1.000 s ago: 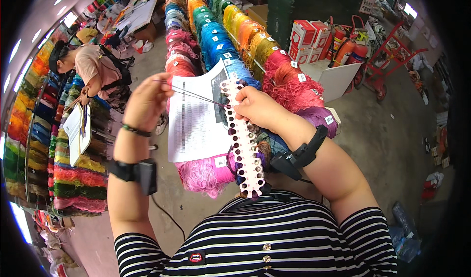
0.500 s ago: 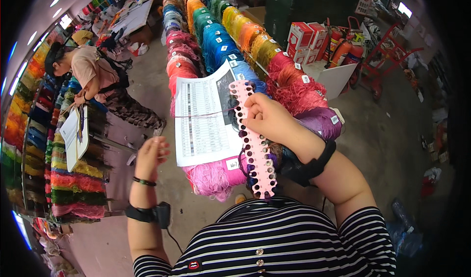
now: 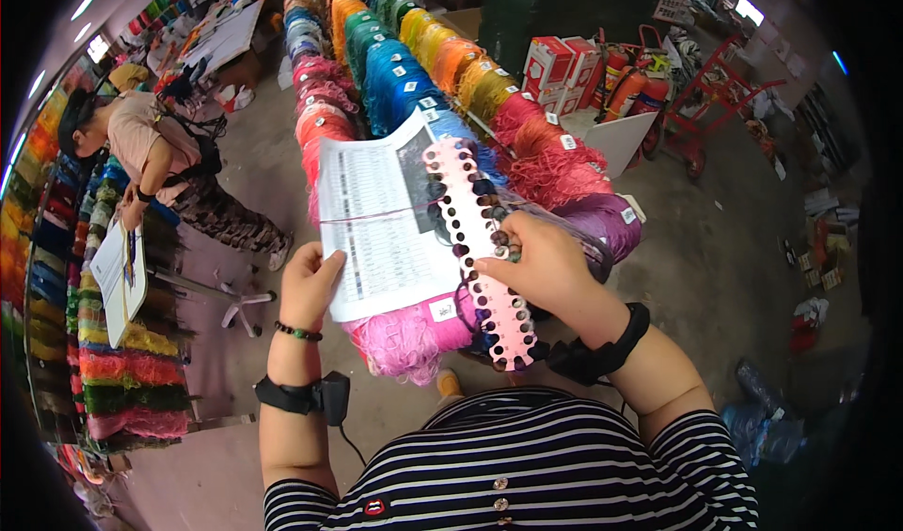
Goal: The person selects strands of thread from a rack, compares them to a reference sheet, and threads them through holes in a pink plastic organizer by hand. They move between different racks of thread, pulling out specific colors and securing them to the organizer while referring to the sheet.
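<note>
A printed chart sheet [image 3: 372,183] with rows in a table and a dark picture area lies tilted over skeins of yarn. My left hand [image 3: 312,286] pinches its left edge, thumb on top. A long pink thread card [image 3: 484,235] with holes down both edges, several carrying dark threads, lies along the sheet's right side. My right hand [image 3: 546,260] grips the card at its right edge, thumb across the front. A thin purple thread [image 3: 372,216] crosses the sheet to the card. Below the sheet hangs a pink skein [image 3: 409,345] with a white tag.
Rows of coloured skeins [image 3: 395,70] stretch away ahead. At left a person [image 3: 141,145] bends over another yarn rack beside a white board [image 3: 127,282]. Fire extinguishers [image 3: 625,94], red-and-white boxes [image 3: 548,65] and a red hand truck [image 3: 701,108] stand at the right.
My left hand has come in from beside the sheet and taken its left edge. My right hand has shifted lower along the thread card. The view has turned slightly.
</note>
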`<state>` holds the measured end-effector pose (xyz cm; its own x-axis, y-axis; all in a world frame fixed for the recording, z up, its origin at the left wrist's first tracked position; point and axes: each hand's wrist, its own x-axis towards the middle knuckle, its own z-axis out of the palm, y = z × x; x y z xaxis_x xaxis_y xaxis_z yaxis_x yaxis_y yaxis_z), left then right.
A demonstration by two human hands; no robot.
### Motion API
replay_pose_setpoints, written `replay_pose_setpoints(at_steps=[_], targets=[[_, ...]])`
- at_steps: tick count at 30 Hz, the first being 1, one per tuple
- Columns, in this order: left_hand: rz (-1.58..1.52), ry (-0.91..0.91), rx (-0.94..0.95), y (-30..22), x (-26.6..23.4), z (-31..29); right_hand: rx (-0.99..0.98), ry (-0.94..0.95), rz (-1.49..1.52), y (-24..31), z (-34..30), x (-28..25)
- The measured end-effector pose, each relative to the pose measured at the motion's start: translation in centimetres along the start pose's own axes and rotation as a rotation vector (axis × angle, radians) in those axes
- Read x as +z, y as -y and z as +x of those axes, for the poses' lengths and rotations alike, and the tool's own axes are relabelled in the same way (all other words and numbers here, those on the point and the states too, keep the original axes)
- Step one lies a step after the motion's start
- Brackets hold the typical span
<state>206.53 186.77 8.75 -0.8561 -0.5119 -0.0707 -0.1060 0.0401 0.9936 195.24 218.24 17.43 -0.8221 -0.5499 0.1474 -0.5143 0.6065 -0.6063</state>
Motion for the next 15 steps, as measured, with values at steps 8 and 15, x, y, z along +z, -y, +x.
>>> replay_pose_setpoints(at_steps=[8,15], targets=[[0.09,-0.143,0.313,-5.3,-2.3,-5.7,-0.171,-0.05,0.665,-5.1,-6.0,-7.6],[0.144,-0.602,0.609,-11.3,6.7,-15.1,-0.075,-0.42,1.27,-20.1,-14.3,-26.3]])
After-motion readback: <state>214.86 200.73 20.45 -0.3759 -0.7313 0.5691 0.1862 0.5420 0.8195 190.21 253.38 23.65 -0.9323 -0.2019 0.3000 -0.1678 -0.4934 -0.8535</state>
